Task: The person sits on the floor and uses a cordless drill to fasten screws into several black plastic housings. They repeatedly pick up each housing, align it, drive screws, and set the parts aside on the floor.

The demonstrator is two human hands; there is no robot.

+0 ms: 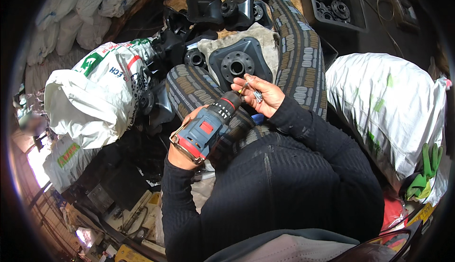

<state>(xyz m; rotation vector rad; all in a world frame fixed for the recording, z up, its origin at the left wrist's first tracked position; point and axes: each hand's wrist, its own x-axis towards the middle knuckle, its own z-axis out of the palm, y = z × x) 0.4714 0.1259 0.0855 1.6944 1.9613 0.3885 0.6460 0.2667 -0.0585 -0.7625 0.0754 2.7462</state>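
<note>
My left hand (179, 157) is wrapped round a blue, black and red cordless drill (203, 131), whose chuck points up and to the right. Just past the chuck, my right hand (269, 95) is closed, with several small silver screws (257, 96) at its fingers. The thumb and fingertips meet by the drill's tip; the exact contact there is too small to make out. Beyond both hands, a black square part with a round, holed hub (237, 65) rests on a pale cloth (271, 49) between my patterned trouser legs (301, 67).
More black square parts (204, 10) lie at the far side and left. A dark crate (362, 22) holds round hub pieces (340, 10) at far right. White sacks stand left (85, 112) and right (384, 105). Green gloves (429, 162) hang by the right sack.
</note>
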